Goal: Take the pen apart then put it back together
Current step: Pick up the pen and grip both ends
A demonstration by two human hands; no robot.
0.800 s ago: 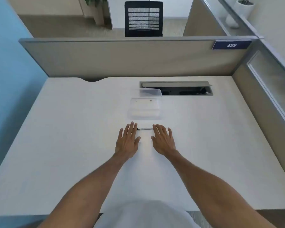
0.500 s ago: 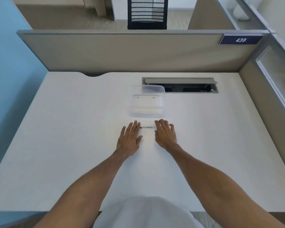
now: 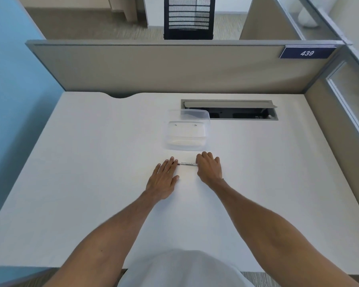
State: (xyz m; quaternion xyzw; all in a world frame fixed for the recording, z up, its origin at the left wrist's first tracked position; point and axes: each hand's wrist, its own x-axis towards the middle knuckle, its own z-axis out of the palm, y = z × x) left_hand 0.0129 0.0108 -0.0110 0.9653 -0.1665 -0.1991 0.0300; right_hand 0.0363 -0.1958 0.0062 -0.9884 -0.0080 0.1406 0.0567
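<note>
At centre frame, on matte white desk [image 3: 91, 183]: thin pen [image 3: 188, 163], clear barrel, dark tip, lying crosswise. Left hand [image 3: 164, 179] flat, fingers together, tips at pen's dark end. Right hand [image 3: 209, 167] now curled over other end, fingers bent, earlier flatter. Just above: clear rounded plastic box [image 3: 187, 131].

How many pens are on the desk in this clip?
1. The pen lies flat on the desk between the left hand and right hand, just in front of the clear plastic box. None other shows.
</note>
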